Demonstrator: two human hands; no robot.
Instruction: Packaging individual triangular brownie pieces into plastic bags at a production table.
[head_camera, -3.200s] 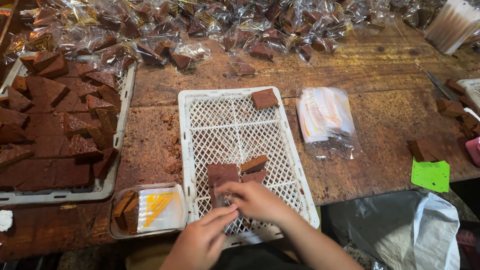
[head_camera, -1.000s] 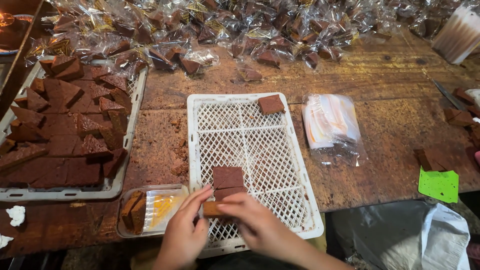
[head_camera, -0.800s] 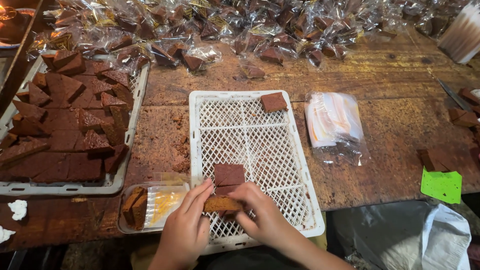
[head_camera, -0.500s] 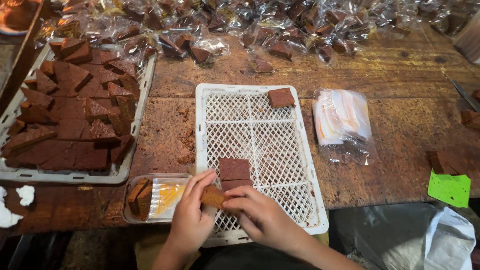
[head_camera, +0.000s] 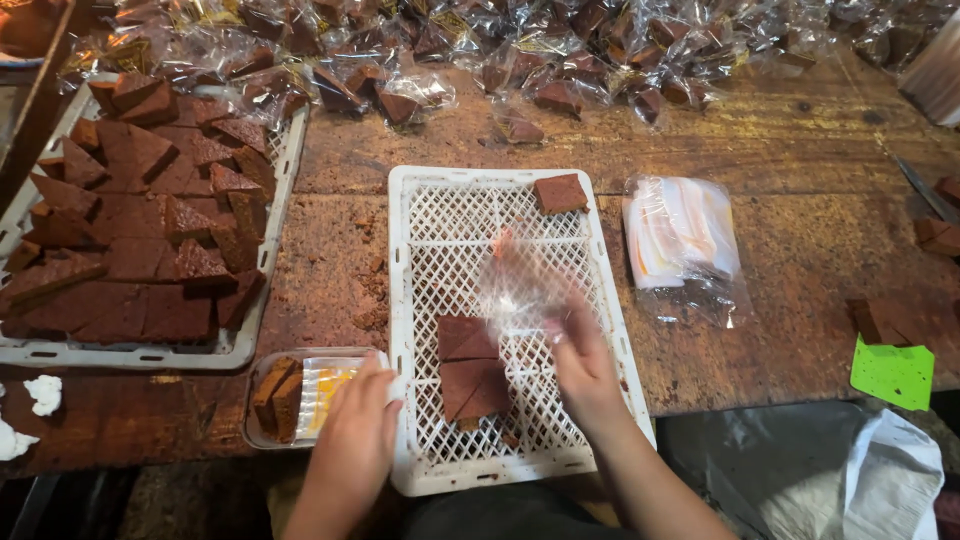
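Now | right hand (head_camera: 583, 365) pinching clear wrapper (head_camera: 520, 280) above brown slabs (head_camera: 470, 365) | left hand (head_camera: 358, 430) loosely curled at crate (head_camera: 420, 250) edge

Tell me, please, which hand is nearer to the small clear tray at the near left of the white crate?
The left. The left hand rests at the small clear tray, overlapping its right end, while the right hand is over the white crate, lifting a clear plastic bag.
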